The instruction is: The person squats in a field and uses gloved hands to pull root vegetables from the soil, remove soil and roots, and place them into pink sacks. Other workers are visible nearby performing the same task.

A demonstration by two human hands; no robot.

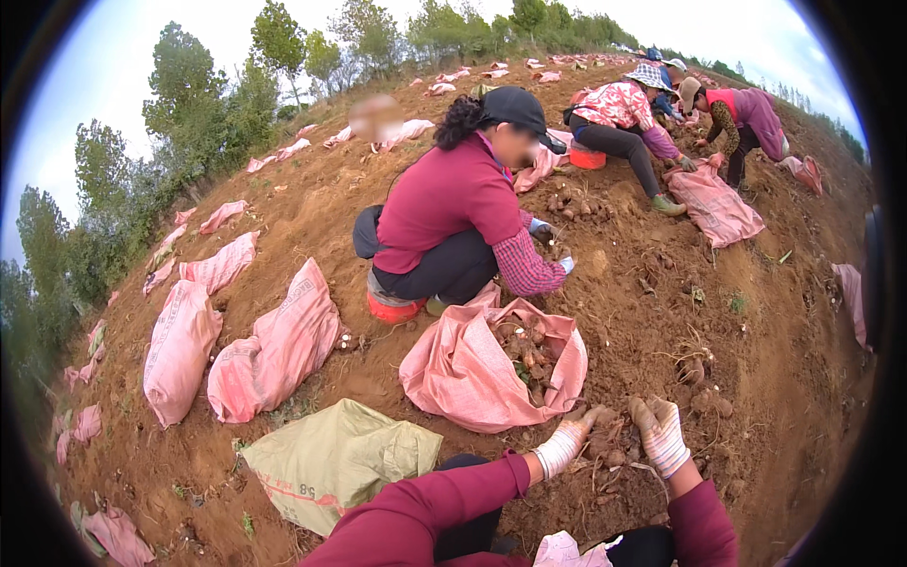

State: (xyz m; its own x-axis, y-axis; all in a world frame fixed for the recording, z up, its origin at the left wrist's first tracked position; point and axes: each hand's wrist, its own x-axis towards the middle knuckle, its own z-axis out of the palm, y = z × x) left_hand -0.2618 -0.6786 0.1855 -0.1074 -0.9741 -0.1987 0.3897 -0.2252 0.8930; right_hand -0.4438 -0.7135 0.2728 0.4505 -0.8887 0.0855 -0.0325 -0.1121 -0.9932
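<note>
A clump of soil-covered tubers [611, 445] with stringy roots lies on the ground between my hands. My left hand [570, 441], in a white knitted glove with muddy fingers, touches its upper left side. On the opposite side is my right hand [660, 434], gloved the same way, its fingers bent close to the clump. Whether either hand grips a tuber cannot be made out. Just beyond my left hand, a pink woven sack [453, 361] lies with its mouth spread wide, and dirty tubers [526, 347] show inside.
An olive woven sack [347, 457] lies by my left arm. Beyond the pink sack, a person [453, 205] sits on a low red seat [393, 308]. Filled pink sacks [283, 347] stand at left. Tubers [694, 365] lie on the soil at right. Several people work farther up.
</note>
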